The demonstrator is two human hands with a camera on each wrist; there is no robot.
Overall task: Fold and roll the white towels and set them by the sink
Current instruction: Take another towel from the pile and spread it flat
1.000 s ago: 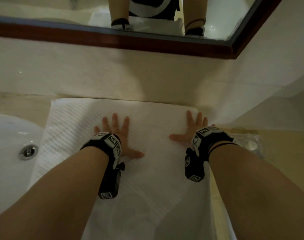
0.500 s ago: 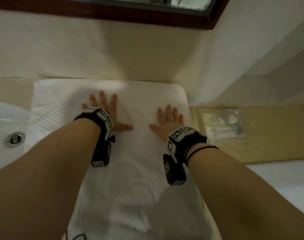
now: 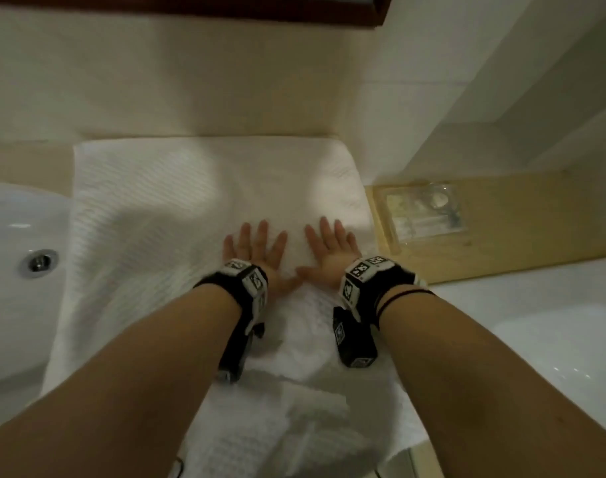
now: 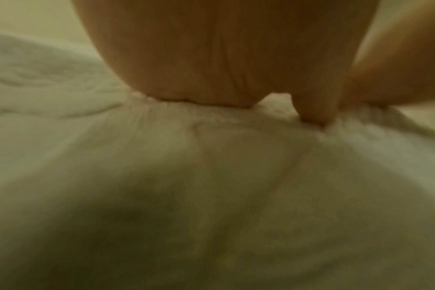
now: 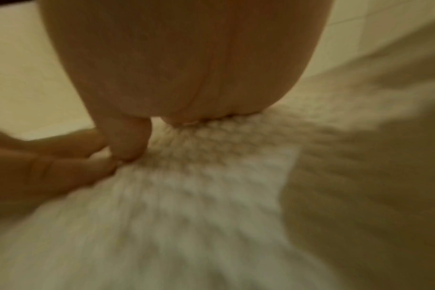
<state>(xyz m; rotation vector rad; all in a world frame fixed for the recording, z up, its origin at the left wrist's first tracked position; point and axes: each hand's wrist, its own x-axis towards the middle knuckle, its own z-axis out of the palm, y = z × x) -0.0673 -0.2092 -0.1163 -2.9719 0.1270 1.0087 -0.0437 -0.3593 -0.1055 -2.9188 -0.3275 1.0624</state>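
Observation:
A white waffle-weave towel (image 3: 149, 215) lies spread flat on the counter between the sink (image 3: 15, 270) and the right wall, its near end hanging over the front edge. My left hand (image 3: 256, 253) and right hand (image 3: 329, 250) lie palm-down side by side on its right half, fingers straight and spread, thumbs almost touching. In the left wrist view the palm (image 4: 211, 58) presses the towel (image 4: 211, 176). In the right wrist view the palm (image 5: 186, 58) rests on the blurred towel (image 5: 199, 196), with the left hand's fingers (image 5: 50, 162) at the left edge.
A white basin with a metal drain (image 3: 39, 262) sits at the left. A clear plastic packet (image 3: 425, 212) lies on a wooden tray (image 3: 501, 236) to the right of the towel. A tiled wall and a dark mirror frame (image 3: 225, 8) stand behind; a white surface (image 3: 553, 322) is at the lower right.
Both hands have slid right and come together on the towel; earlier they lay wide apart. The view has tilted down, so the mirror has left the top.

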